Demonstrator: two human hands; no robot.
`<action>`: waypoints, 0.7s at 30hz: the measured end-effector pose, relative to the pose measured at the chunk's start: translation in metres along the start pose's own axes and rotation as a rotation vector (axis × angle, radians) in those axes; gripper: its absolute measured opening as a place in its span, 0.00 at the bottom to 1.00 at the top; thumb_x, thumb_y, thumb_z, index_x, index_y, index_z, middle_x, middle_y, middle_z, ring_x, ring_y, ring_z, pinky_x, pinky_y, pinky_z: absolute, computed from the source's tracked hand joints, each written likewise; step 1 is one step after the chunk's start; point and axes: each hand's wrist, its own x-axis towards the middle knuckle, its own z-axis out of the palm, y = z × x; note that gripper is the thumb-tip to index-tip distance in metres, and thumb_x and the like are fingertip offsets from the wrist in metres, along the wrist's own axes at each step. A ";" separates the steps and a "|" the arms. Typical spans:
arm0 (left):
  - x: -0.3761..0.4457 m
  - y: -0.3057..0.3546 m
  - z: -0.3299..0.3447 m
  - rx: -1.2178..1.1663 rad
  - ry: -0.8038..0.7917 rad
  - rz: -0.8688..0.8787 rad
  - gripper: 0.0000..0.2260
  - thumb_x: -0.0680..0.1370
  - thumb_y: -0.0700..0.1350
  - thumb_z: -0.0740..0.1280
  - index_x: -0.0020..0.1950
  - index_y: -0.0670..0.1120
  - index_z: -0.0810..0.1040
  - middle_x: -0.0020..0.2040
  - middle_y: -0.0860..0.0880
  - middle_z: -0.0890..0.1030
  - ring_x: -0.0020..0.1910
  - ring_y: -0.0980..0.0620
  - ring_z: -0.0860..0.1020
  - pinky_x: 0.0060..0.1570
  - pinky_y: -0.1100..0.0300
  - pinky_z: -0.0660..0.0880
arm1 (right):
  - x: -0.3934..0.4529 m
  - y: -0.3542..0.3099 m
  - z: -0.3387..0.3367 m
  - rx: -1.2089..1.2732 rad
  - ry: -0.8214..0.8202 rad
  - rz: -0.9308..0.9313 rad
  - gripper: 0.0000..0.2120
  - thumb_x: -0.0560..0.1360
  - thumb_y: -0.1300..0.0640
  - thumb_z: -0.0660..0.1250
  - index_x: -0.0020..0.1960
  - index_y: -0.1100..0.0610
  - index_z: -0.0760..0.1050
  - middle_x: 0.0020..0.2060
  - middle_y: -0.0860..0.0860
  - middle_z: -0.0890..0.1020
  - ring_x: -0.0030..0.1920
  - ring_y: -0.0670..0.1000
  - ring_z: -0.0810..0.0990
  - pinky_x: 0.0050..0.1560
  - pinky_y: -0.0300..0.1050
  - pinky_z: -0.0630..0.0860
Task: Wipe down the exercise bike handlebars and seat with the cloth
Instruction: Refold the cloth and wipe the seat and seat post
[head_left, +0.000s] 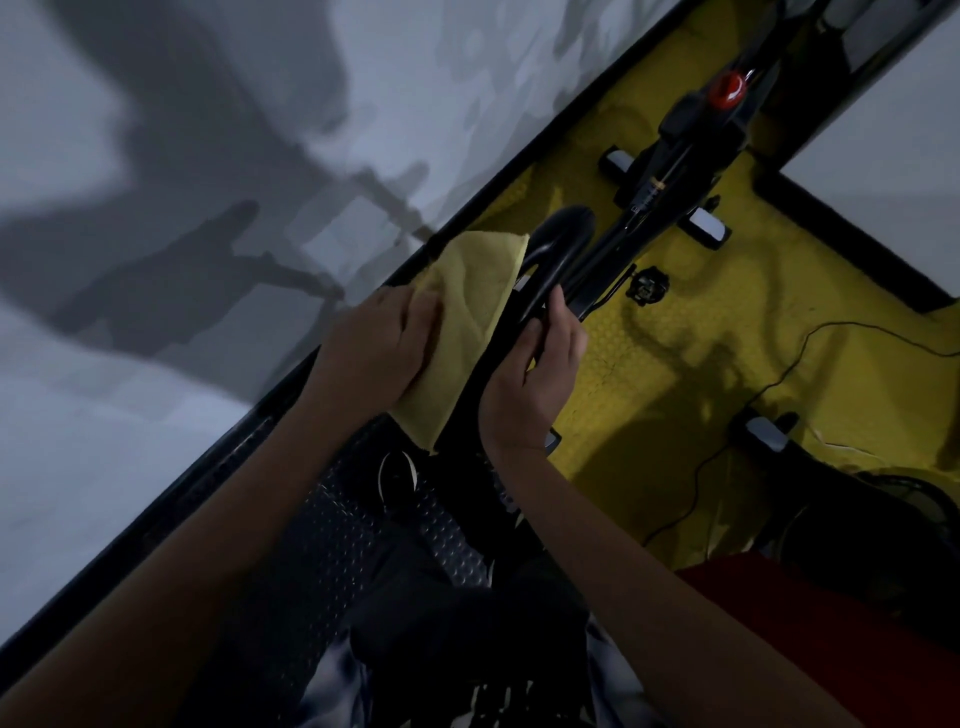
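Grey wall (156, 130) at left, streaked with shadows. Left hand (379, 343) laid flat on the yellow cloth (467, 322), fingers fairly straight, pressing it onto the black seat (558, 239) of the exercise bike (670, 171). Just to the right, right hand (535, 374) curled around the seat's dark edge, gripping it. Further right, red knob (728, 89) on the frame, yellow floor mat (649, 353) beneath, thin black cable (779, 384) trailing across it.
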 end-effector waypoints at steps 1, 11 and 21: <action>-0.011 -0.006 -0.001 -0.021 0.016 -0.013 0.23 0.84 0.63 0.48 0.58 0.49 0.75 0.48 0.55 0.74 0.41 0.57 0.71 0.39 0.67 0.62 | 0.000 0.000 0.000 -0.001 0.000 -0.006 0.19 0.85 0.65 0.57 0.75 0.64 0.68 0.65 0.58 0.73 0.68 0.54 0.72 0.69 0.52 0.69; 0.047 0.026 0.003 0.074 -0.175 -0.019 0.28 0.87 0.55 0.49 0.43 0.40 0.80 0.35 0.46 0.77 0.31 0.54 0.71 0.41 0.55 0.69 | -0.001 -0.002 -0.001 -0.004 0.014 0.000 0.19 0.84 0.65 0.57 0.75 0.64 0.67 0.64 0.55 0.74 0.66 0.50 0.73 0.69 0.46 0.70; -0.013 -0.004 0.000 -0.038 0.025 0.020 0.23 0.84 0.62 0.48 0.59 0.49 0.76 0.48 0.58 0.74 0.44 0.57 0.72 0.44 0.61 0.65 | -0.001 -0.002 0.000 -0.013 0.022 0.007 0.19 0.84 0.64 0.57 0.75 0.63 0.68 0.63 0.55 0.74 0.65 0.50 0.74 0.68 0.49 0.71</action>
